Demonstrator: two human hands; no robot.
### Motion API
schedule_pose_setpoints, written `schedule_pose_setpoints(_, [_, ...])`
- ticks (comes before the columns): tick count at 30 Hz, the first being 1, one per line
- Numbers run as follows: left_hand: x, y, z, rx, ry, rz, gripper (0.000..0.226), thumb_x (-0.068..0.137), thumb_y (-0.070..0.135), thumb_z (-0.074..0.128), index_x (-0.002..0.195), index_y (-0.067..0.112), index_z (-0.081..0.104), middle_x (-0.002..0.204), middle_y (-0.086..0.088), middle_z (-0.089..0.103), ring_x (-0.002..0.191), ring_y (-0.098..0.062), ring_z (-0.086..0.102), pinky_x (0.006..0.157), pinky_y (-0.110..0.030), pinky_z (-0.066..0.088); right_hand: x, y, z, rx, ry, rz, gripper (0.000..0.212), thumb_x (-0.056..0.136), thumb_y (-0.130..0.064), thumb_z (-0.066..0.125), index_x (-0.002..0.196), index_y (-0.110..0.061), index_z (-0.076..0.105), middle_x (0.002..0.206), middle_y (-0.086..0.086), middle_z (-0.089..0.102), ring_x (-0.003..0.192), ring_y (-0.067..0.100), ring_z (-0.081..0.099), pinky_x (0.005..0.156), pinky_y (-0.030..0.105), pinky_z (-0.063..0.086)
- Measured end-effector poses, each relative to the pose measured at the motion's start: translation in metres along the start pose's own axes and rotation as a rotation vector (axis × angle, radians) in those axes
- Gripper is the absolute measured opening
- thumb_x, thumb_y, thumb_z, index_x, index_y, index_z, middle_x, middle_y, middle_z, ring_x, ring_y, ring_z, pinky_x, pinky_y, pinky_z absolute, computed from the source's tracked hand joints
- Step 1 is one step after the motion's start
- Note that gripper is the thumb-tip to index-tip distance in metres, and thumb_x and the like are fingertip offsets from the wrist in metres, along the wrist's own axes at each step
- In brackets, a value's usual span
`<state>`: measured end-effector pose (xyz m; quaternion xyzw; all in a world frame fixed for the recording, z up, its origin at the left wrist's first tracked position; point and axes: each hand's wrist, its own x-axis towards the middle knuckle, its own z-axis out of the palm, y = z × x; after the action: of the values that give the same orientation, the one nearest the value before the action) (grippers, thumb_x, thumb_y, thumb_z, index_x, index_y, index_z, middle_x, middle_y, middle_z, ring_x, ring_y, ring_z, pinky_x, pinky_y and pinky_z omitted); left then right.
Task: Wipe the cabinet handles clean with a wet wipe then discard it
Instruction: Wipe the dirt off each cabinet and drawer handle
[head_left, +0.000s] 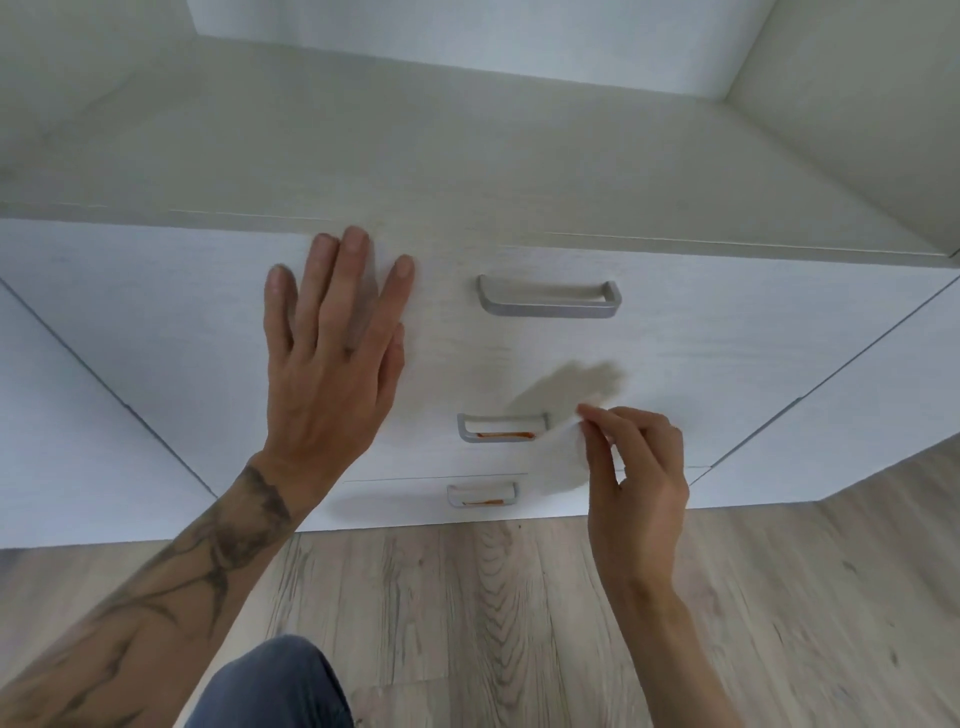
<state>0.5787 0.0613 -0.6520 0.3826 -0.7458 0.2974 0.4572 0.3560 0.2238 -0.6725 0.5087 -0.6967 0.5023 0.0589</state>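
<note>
On the cabinet (727, 338) front, the left hand (332, 364) is laid flat, released; the right hand (639, 483) is pinched on the wipe (563, 457) beside the middle handle (501, 428), whose orange smear (504, 434) could be missed if the limp wipe bunches.

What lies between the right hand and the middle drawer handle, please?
The head view shows the wipe, pinched by the right hand, hanging between them; its edge reaches the right end of the middle handle.

Top handle (549, 300) clear, L hand (332, 358) beside it, wipe (561, 453) at mid handle (503, 427)
</note>
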Motion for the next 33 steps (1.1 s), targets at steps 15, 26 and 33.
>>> schedule_pose_setpoints(15, [-0.030, -0.006, 0.044, 0.117, 0.150, 0.043, 0.065, 0.108, 0.032, 0.041, 0.169, 0.021, 0.022, 0.164, -0.017, 0.021, 0.164, -0.026, -0.001, 0.132, -0.051, 0.004, -0.017, 0.029, 0.045, 0.029, -0.118, 0.001, 0.024, 0.098, -0.008, 0.073, 0.120, -0.014, 0.078, 0.117, -0.014, 0.061, 0.105, 0.005, 0.062, 0.090, 0.008, 0.046])
schedule_pose_setpoints(26, [-0.030, -0.002, 0.045, 0.150, 0.169, 0.020, 0.064, 0.107, 0.031, 0.039, 0.169, 0.022, 0.023, 0.158, -0.023, 0.028, 0.150, -0.041, 0.020, 0.132, -0.050, 0.003, -0.013, 0.036, 0.052, -0.033, -0.107, -0.173, 0.019, 0.096, -0.010, 0.076, 0.113, -0.015, 0.081, 0.102, -0.005, 0.070, 0.104, 0.024, 0.056, 0.087, 0.027, 0.051])
schedule_pose_setpoints(33, [-0.029, -0.001, 0.044, 0.163, 0.146, 0.026, 0.065, 0.107, 0.032, 0.037, 0.169, 0.023, 0.020, 0.161, -0.020, 0.022, 0.151, -0.039, 0.020, 0.132, -0.050, 0.002, -0.017, 0.035, 0.058, 0.006, -0.067, -0.129, 0.017, 0.097, -0.010, 0.074, 0.112, -0.015, 0.081, 0.102, -0.005, 0.070, 0.105, 0.019, 0.053, 0.084, 0.027, 0.052])
